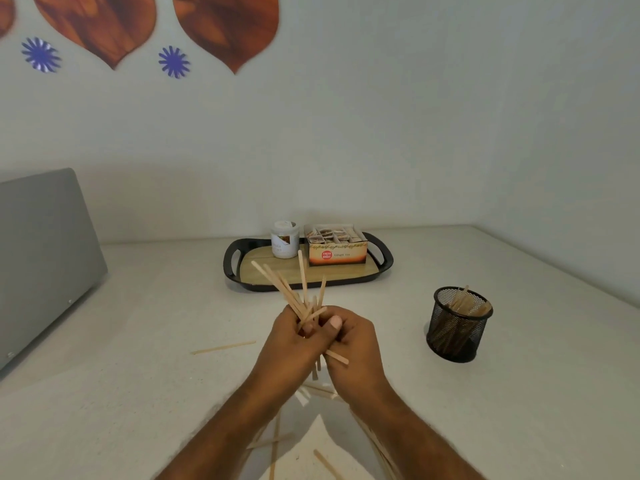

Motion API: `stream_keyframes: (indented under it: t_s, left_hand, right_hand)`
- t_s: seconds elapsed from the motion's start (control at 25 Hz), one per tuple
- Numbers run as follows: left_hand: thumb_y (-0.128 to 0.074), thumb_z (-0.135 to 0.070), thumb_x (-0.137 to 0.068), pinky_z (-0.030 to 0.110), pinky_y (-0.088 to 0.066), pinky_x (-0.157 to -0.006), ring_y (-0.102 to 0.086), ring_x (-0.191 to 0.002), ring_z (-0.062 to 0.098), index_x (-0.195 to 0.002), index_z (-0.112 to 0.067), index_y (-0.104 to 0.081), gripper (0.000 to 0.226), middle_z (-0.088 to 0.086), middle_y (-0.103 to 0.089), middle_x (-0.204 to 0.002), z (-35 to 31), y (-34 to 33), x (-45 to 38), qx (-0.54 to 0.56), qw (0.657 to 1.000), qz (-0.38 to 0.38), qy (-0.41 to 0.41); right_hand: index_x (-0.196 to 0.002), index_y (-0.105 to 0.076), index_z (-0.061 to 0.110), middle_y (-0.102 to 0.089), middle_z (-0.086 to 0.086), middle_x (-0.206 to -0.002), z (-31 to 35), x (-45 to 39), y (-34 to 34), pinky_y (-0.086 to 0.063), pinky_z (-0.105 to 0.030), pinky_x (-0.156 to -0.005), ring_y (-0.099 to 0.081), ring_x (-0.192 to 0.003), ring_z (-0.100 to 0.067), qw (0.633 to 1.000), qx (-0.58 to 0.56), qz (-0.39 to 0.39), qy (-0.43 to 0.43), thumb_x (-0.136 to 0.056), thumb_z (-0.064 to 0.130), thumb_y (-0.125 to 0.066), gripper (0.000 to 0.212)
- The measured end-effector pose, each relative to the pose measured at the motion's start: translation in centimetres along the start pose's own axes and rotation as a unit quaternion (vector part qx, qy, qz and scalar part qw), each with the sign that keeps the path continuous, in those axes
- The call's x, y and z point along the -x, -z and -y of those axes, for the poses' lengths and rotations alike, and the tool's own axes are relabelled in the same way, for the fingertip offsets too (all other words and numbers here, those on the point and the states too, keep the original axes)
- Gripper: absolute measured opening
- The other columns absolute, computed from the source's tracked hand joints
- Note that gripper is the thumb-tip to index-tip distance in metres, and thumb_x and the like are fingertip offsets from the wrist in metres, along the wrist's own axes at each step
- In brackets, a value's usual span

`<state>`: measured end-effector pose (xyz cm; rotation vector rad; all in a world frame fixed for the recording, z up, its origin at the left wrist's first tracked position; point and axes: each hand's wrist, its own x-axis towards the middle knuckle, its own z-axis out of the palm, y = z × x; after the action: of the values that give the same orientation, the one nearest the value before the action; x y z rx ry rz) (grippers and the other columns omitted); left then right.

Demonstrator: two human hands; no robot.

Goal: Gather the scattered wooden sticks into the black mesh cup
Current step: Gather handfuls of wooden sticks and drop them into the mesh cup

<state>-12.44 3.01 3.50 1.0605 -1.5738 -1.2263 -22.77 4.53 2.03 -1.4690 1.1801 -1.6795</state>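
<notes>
Both hands meet over the middle of the pale, speckled counter (138,393). Left hand (291,344) and right hand (349,344) are pressed together, fingers of both wrapped tight around one bundle of sticks (294,292). Sticks are thin, flat, light wood with rounded tips. They fan up and left out of the fists; a few short ends poke out below the right hand. The grip itself is hidden by knuckles, so the stick count can't be told.

Loose sticks on the counter: one single stick (223,347) lies flat, left of the hands. More scattered sticks (277,441) lie under and between the forearms, partly covered by the arms and cut off at the bottom edge.

Black mesh cup (457,323) stands upright, right of the hands and apart from them. Round wire mesh, see-through, solid rim. It already holds some sticks leaning inside.

Behind the hands is a black oval tray (232,268) with cut-out handles and a wood-look floor. On it are a white jar (284,239) with a blurred label and, just beside it, an open tea box (337,249), orange print, small text mostly unreadable.

Far left is a grey, smooth slab-like object (45,258), cut off by the edge; can't tell what it is. The plain wall carries brown leaf-shaped decorations (225,26) and blue paper flowers (174,61), top ones cropped.
</notes>
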Motion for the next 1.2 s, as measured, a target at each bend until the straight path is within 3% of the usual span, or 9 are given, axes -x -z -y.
stream_keyframes:
  t_s: [0.12, 0.24, 0.36, 0.52, 0.68, 0.84, 0.96, 1.08, 1.2]
  left_hand:
    - [-0.052, -0.045, -0.092, 0.035, -0.046, -0.089, -0.062, -0.096, 0.012, -0.093, -0.031, -0.061, 0.016, -0.007, -0.064, -0.095, -0.1, -0.1, -0.9, -0.130, 0.986, -0.097, -0.044]
    - [-0.043, -0.041, -0.097, 0.038, -0.041, -0.088, -0.060, -0.088, 0.011, -0.079, -0.029, -0.061, 0.028, -0.009, -0.063, -0.082, -0.3, -0.2, -1.3, -0.225, 0.950, -0.190, -0.106]
    - [-0.044, -0.034, -0.099, 0.028, -0.051, -0.076, -0.067, -0.085, 0.013, -0.085, -0.025, -0.068, 0.029, -0.004, -0.070, -0.081, -0.4, 0.0, -1.4, -0.047, 0.985, -0.142, -0.086]
    - [-0.042, -0.024, -0.101, 0.027, -0.046, -0.063, -0.057, -0.063, 0.016, -0.091, -0.020, -0.066, 0.026, -0.001, -0.059, -0.064, -1.6, 0.9, -2.3, 0.120, 0.982, -0.139, -0.045]
    - [-0.055, -0.030, -0.095, 0.025, -0.031, -0.042, -0.031, -0.040, 0.010, -0.069, -0.011, -0.053, 0.032, -0.003, -0.036, -0.046, -3.1, 0.6, -2.5, 0.266, 0.956, -0.120, -0.006]
    - [-0.065, -0.030, -0.088, 0.021, -0.030, -0.036, -0.029, -0.032, 0.011, -0.050, -0.012, -0.044, 0.047, -0.001, -0.035, -0.039, -3.5, -0.5, -2.6, 0.290, 0.949, -0.122, 0.016]
    - [-0.066, -0.028, -0.087, 0.027, -0.044, -0.045, -0.046, -0.039, 0.018, -0.051, -0.012, -0.053, 0.041, 0.003, -0.047, -0.043, -3.0, -0.8, -2.6, 0.263, 0.956, -0.127, 0.008]
    - [-0.067, -0.027, -0.085, 0.039, -0.055, -0.068, -0.070, -0.068, 0.028, -0.076, -0.019, -0.070, 0.013, 0.010, -0.067, -0.062, -2.7, -0.8, -2.2, 0.225, 0.968, -0.112, -0.017]
    - [-0.069, -0.033, -0.082, 0.038, -0.052, -0.071, -0.072, -0.074, 0.013, -0.074, -0.020, -0.072, 0.016, 0.008, -0.074, -0.073, -2.8, -0.7, -2.3, 0.186, 0.973, -0.133, -0.022]
  right_hand:
    - [-0.098, -0.076, 0.012, -0.075, 0.001, -0.079, -0.3, 0.0, 0.1, -0.059, -0.027, -0.072, -0.072, -0.079, -0.016, 1.000, 0.020, 0.008, 0.014, -0.090, 0.004, -0.059, 0.020]
    - [-0.100, -0.075, 0.017, -0.076, -0.003, -0.082, -0.3, -0.2, 0.1, -0.061, -0.036, -0.073, -0.072, -0.079, -0.020, 0.998, 0.053, 0.032, 0.020, -0.091, 0.008, -0.061, 0.020]
    - [-0.105, -0.075, 0.017, -0.076, 0.001, -0.089, -0.2, -0.5, 0.4, -0.060, -0.034, -0.081, -0.072, -0.085, -0.016, 0.997, 0.073, 0.036, -0.001, -0.089, 0.012, -0.065, 0.019]
    - [-0.085, -0.075, 0.019, -0.074, -0.001, -0.078, 0.3, -0.3, 0.5, -0.056, -0.027, -0.072, -0.067, -0.075, -0.016, 0.996, -0.006, -0.048, -0.078, -0.088, 0.023, -0.067, 0.010]
    - [-0.091, -0.071, 0.006, -0.069, -0.010, -0.079, -0.3, 0.0, -1.3, -0.052, -0.037, -0.073, -0.063, -0.074, -0.023, 0.920, -0.233, -0.110, -0.296, -0.091, 0.037, -0.059, 0.034]
    - [-0.097, -0.073, 0.003, -0.076, -0.016, -0.094, 0.0, 0.6, -3.1, -0.055, -0.041, -0.081, -0.073, -0.086, -0.029, 0.819, -0.426, -0.090, -0.373, -0.095, 0.041, -0.051, 0.044]
    - [-0.109, -0.068, -0.001, -0.074, -0.020, -0.095, 0.4, 0.8, -3.4, -0.056, -0.040, -0.075, -0.075, -0.083, -0.030, 0.768, -0.517, -0.086, -0.368, -0.098, 0.038, -0.046, 0.046]
    - [-0.111, -0.064, -0.001, -0.072, -0.022, -0.098, 0.2, 0.7, -3.4, -0.055, -0.042, -0.074, -0.074, -0.082, -0.035, 0.741, -0.553, -0.099, -0.368, -0.099, 0.038, -0.044, 0.045]
    - [-0.102, -0.066, -0.001, -0.071, -0.020, -0.088, -0.2, 0.6, -3.2, -0.054, -0.040, -0.073, -0.070, -0.076, -0.033, 0.747, -0.540, -0.102, -0.374, -0.098, 0.033, -0.047, 0.039]
